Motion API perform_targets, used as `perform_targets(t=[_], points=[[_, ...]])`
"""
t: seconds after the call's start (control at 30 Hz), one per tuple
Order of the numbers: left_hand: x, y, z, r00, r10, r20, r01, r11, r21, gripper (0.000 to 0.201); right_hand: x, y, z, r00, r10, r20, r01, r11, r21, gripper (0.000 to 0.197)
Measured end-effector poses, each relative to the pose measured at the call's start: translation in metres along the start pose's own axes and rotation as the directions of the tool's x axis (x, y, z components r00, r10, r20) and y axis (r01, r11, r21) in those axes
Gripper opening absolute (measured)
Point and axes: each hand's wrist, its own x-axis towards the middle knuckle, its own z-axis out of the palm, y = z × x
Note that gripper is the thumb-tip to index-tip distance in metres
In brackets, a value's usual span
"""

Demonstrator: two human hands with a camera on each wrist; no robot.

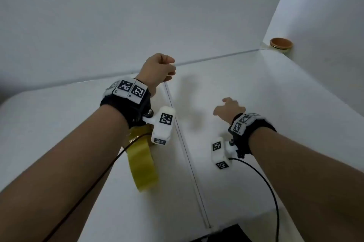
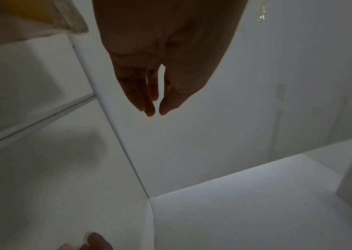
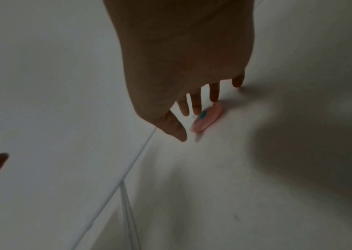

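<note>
Hovering over pink disc (image 3: 208, 118) on worktop (image 3: 256, 203), right hand (image 3: 183, 59) spreads fingers (image 3: 214, 92), tips just beside it (contact unclear). Left hand (image 1: 159, 69) raised near wall (image 1: 137, 15), fingers straight, empty. Tape roll (image 1: 142, 165) on worktop, left side.

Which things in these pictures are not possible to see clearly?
Pink object: blurred in right wrist view; right hand hides it in head view.
Left hand: dark in left wrist view; unclear whether it pinches anything.
Yellow tape roll: top hidden by left wrist camera.
</note>
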Motion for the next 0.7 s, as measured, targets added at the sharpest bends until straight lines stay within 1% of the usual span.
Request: perform_targets(t=[0.1, 0.17, 0.23, 0.3, 0.37, 0.4, 0.43, 0.5, 0.53, 0.6, 0.63, 0.67, 0.7], points=[[-0.004, -0.004, 0.012, 0.999, 0.032, 0.012, -0.032, 0.999, 0.036, 0.016, 0.003, 0.006, 0.003, 0.999, -0.043, 0.007, 0.043, 0.992, -0.115, 0.072], [-0.01, -0.005, 0.02, 0.998, 0.045, 0.037, -0.046, 0.998, 0.041, 0.015, 0.001, 0.01, 0.004, 0.997, -0.08, -0.004, 0.078, 0.976, -0.203, 0.069], [-0.021, -0.008, 0.028, 0.997, 0.065, 0.048, -0.068, 0.996, 0.065, 0.012, -0.001, 0.016, 0.009, 0.983, -0.18, -0.027, 0.162, 0.935, -0.317, 0.058], [-0.036, -0.013, 0.035, 0.996, 0.081, 0.046, -0.085, 0.993, 0.083, 0.011, -0.006, 0.025, 0.014, 0.953, -0.298, -0.06, 0.242, 0.862, -0.446, 0.045], [-0.054, -0.019, 0.041, 0.996, 0.083, 0.038, -0.086, 0.993, 0.084, 0.012, -0.014, 0.032, 0.017, 0.931, -0.355, -0.082, 0.273, 0.828, -0.49, 0.04], [-0.063, -0.021, 0.043, 0.996, 0.081, 0.033, -0.083, 0.994, 0.074, 0.012, -0.019, 0.035, 0.017, 0.924, -0.374, -0.073, 0.291, 0.816, -0.499, 0.04], [-0.072, -0.023, 0.044, 0.996, 0.081, 0.033, -0.083, 0.995, 0.059, 0.013, -0.022, 0.037, 0.017, 0.929, -0.368, -0.052, 0.298, 0.822, -0.485, 0.04], [-0.085, -0.029, 0.043, 0.996, 0.079, 0.038, -0.081, 0.996, 0.041, 0.014, -0.028, 0.041, 0.017, 0.936, -0.35, -0.022, 0.313, 0.861, -0.401, 0.038], [-0.09, -0.031, 0.042, 0.996, 0.081, 0.04, -0.083, 0.996, 0.038, 0.013, -0.03, 0.043, 0.018, 0.943, -0.33, -0.037, 0.3, 0.895, -0.329, 0.037], [-0.097, -0.035, 0.038, 0.995, 0.094, 0.028, -0.094, 0.995, 0.026, 0.013, -0.037, 0.043, 0.019, 0.958, -0.275, -0.084, 0.262, 0.955, -0.14, 0.033], [-0.099, -0.034, 0.034, 0.994, 0.104, 0.017, -0.104, 0.994, 0.015, 0.014, -0.041, 0.041, 0.019, 0.959, -0.262, -0.111, 0.262, 0.965, -0.014, 0.029], [-0.1, -0.034, 0.03, 0.993, 0.114, 0.006, -0.114, 0.993, 0.003, 0.015, -0.046, 0.039, 0.021, 0.954, -0.269, -0.132, 0.287, 0.947, 0.143, 0.023], [-0.102, -0.033, 0.025, 0.992, 0.125, -0.005, -0.125, 0.992, -0.008, 0.016, -0.051, 0.037, 0.024, 0.954, -0.277, -0.119, 0.301, 0.888, 0.348, 0.018]])
